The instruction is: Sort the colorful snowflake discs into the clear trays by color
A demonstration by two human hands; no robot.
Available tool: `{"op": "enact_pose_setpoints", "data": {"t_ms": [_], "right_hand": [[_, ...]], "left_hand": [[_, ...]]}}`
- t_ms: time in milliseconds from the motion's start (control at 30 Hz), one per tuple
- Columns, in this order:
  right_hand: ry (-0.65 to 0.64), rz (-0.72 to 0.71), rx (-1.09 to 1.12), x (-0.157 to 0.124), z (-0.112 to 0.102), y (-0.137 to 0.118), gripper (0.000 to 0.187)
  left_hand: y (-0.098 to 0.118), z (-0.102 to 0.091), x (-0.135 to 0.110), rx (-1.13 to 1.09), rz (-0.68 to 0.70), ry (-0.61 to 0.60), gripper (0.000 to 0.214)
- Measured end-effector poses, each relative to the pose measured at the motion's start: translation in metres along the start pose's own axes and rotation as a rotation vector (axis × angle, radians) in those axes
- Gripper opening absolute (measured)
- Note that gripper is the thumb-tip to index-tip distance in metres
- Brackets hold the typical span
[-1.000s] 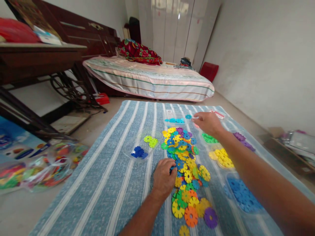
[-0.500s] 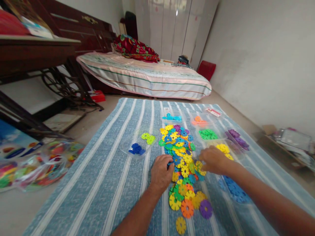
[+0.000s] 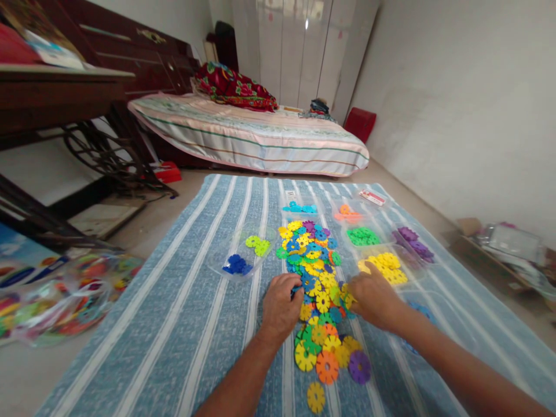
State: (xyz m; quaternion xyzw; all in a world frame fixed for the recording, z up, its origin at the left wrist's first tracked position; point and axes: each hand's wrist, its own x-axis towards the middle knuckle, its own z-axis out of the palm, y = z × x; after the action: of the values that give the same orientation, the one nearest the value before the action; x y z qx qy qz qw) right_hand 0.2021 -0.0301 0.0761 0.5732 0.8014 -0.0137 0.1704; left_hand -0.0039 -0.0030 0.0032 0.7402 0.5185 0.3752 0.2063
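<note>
- My left hand (image 3: 281, 302) is curled, thumb and fingers closed on a blue disc (image 3: 296, 289), at the left edge of the pile (image 3: 322, 300).
- My right hand (image 3: 372, 296) is at the opposite edge of the pile, fingertips down among yellow discs; they are partly hidden, so I cannot tell whether I am pinching one or only touching it.
- The pile lies between my two hands and runs both beyond and nearer than them, yellow, green, blue, orange and purple discs overlapping on the striped cloth (image 3: 174, 324).
- Nearer me than either hand are an orange disc (image 3: 327, 367), a purple disc (image 3: 359, 367) beside it, and a lone yellow disc (image 3: 316, 398) nearest of all.
- Beyond my left hand and to its left, a clear box (image 3: 220, 248) holds navy discs (image 3: 237, 264) and lime discs (image 3: 258, 246).
- Just past my right hand are tubbed yellow discs (image 3: 388, 267), with green discs (image 3: 363, 236) and then salmon discs (image 3: 347, 216) farther on.
- Violet discs (image 3: 416, 246) sit beyond and right of that hand.
- Sky-blue discs (image 3: 299, 208) lie past the pile's far end.
- My right forearm passes over another clear tub (image 3: 463, 324), partly covering its blue pieces (image 3: 422, 311).
</note>
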Motion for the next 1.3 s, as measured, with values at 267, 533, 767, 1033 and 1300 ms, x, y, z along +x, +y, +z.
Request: {"op": "enact_pose_setpoints", "data": {"t_ms": [267,533,767,1033,1300], "right_hand": [[0.018,0.002,0.114,-0.006,0.003,-0.001,0.013],[0.178,0.088,0.176,-0.019,-0.021,0.037,0.023],[0.192,0.200,-0.024,-0.014,-0.023,0.043,0.020],[0.048,0.005,-0.011,0.010,0.001,0.003,0.026],[0.011,0.009,0.045,0.012,0.008,0.009,0.023]], "left_hand": [[-0.001,0.000,0.000,0.007,-0.008,-0.005,0.010],[-0.002,0.002,0.000,0.000,-0.005,-0.002,0.010],[0.000,0.001,0.000,0.000,0.004,0.002,0.011],[-0.001,0.000,0.000,0.003,0.000,-0.003,0.010],[0.000,-0.001,0.000,-0.004,-0.005,-0.010,0.010]]}}
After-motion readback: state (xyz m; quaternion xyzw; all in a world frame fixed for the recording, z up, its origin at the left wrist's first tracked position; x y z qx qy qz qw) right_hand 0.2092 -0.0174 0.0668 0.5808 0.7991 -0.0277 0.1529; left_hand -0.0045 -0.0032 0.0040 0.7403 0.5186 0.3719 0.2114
